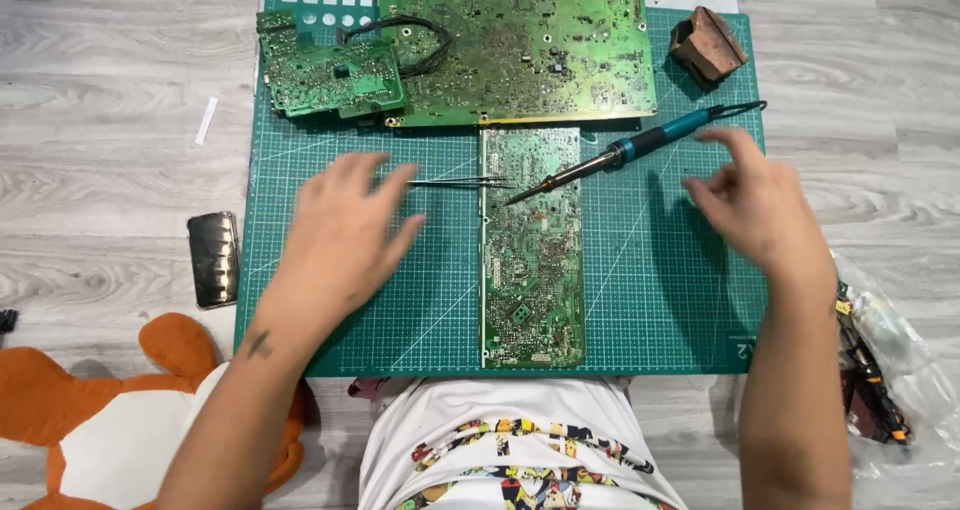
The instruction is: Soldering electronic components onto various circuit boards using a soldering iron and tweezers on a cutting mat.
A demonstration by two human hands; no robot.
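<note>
Greens on grey, with orange low in the frame.
Cutting mat (660, 270) teal with white grid; circuit boards (530, 250) green, speckled; soldering iron (650, 142) handle teal and black; floor (110, 90) pale grey woodgrain; lower left cushion (60, 410) orange and white; shirt (520, 470) white, multicoloured cartoon print.

Pale grey wood-plank floor (120, 60) under even, soft light, green gridded cutting mat (660, 300) spread across it, orange-and-white plush cushion (100, 420) tucked in at the lower left corner.
</note>
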